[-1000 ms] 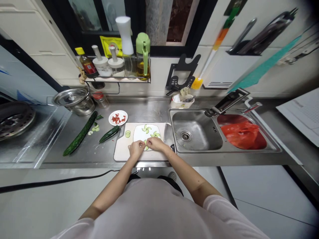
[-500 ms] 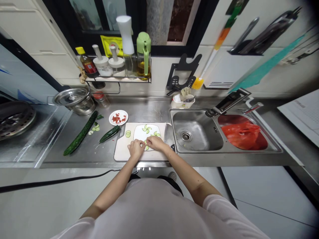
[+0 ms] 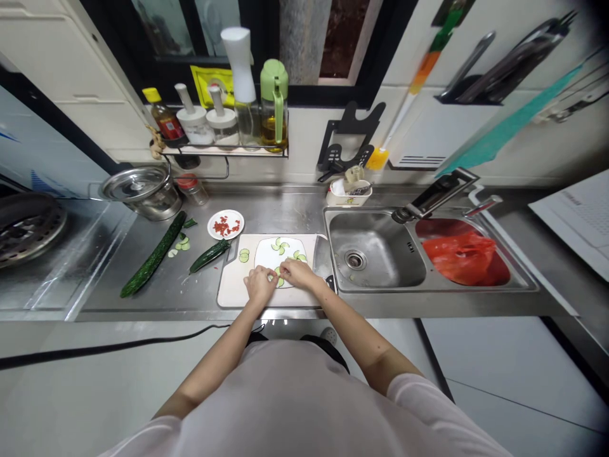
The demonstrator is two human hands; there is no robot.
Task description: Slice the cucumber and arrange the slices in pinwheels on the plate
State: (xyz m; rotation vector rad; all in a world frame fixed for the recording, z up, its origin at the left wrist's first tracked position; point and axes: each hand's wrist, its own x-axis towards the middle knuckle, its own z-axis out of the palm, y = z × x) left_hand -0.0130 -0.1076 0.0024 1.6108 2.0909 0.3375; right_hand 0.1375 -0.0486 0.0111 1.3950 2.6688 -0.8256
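Observation:
Over the near part of a white plate (image 3: 264, 254), my left hand (image 3: 259, 285) pinches a small green cucumber slice (image 3: 272, 277) at its fingertips. My right hand (image 3: 297, 274) comes in from the other side, its closed fingertips at the cucumber slices (image 3: 279, 281) on the plate; its grip is partly hidden. Fanned cucumber slices (image 3: 280, 246) lie at the plate's far edge, and others (image 3: 299, 256) at its right. Under the plate is a pale cutting board (image 3: 233, 289), with a small stack of round slices (image 3: 244, 255) on its left.
Left of the board lie a cut cucumber (image 3: 209, 256), a long whole cucumber (image 3: 155, 257) and scraps (image 3: 183, 243). A small dish (image 3: 226, 225) holds chopped red bits. A knife (image 3: 329, 280) rests between board and sink (image 3: 380, 254). Behind stands a lidded pot (image 3: 155, 197).
Both hands stay almost in place over the plate, with only slight finger movement. The view has shifted a little; the slices on the plate look the same.

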